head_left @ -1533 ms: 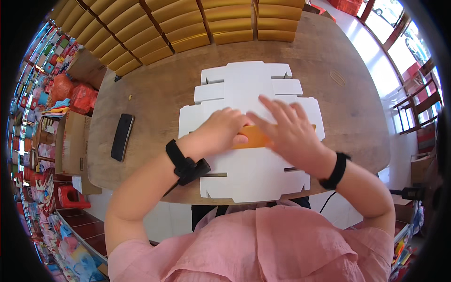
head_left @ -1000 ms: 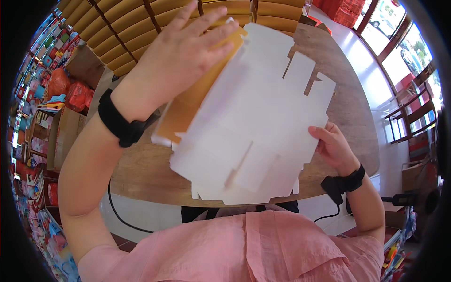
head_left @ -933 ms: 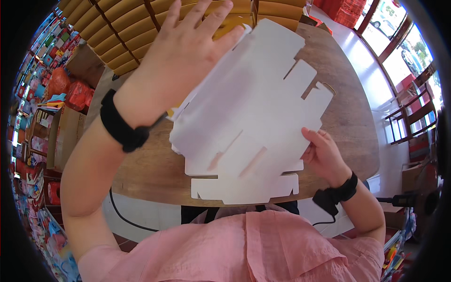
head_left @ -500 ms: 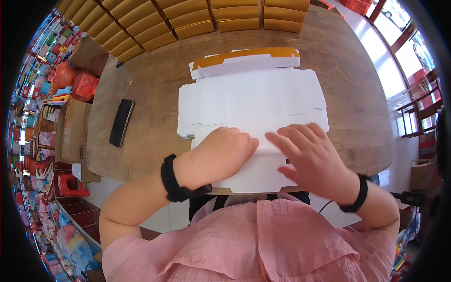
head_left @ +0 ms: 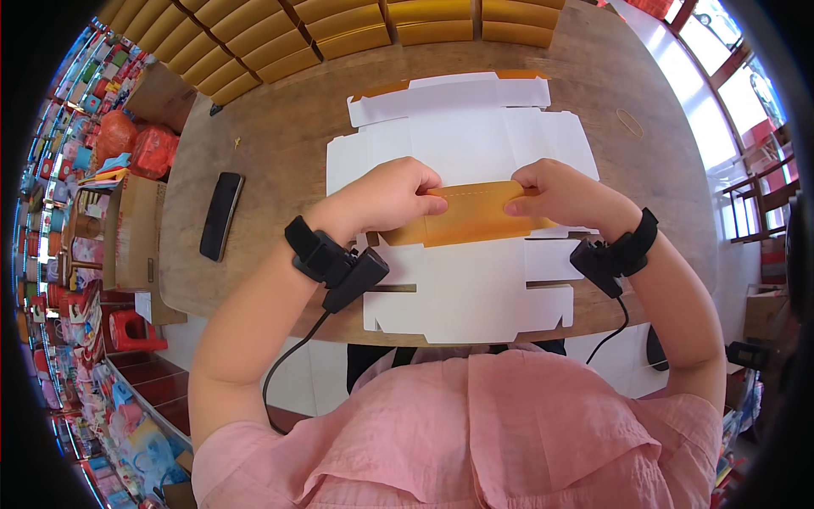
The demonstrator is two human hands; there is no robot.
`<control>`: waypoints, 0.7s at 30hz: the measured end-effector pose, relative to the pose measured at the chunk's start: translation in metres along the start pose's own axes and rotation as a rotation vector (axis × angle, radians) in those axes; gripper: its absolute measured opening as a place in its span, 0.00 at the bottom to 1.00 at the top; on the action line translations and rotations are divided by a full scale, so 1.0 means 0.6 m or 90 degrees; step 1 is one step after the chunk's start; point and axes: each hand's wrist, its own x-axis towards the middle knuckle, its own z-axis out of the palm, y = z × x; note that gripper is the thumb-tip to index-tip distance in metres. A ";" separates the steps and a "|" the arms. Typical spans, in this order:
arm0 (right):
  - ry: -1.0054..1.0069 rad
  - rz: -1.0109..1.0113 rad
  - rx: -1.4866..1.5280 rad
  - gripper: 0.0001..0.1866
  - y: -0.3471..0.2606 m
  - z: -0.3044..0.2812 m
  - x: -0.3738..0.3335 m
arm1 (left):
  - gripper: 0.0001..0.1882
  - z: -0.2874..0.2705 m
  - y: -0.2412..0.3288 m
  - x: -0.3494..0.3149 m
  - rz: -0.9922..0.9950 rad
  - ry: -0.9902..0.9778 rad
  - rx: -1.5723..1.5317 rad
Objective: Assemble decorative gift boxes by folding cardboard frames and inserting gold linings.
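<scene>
Your left hand (head_left: 392,196) had its thumb and fingers pinched on the left part of a gold flap (head_left: 471,216), and your right hand (head_left: 570,195) was clamped the same way near its right end, the two hands apart with the flap stretched between them. That flap lay across the white cardboard (head_left: 462,293), flat and notched along its sides, at the centre of the frame. You wore a black strap on each wrist. Around the cardboard spread the wooden desk (head_left: 280,153), with a dark phone (head_left: 221,216) at the left of the frame and a thin rubber band (head_left: 630,124) at the upper right. Rows of gold boxes (head_left: 348,34) filled the upper left and top.
</scene>
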 end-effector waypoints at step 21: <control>0.472 -0.470 -0.522 0.10 -0.012 0.092 -0.075 | 0.12 0.090 0.015 -0.073 0.444 0.391 0.674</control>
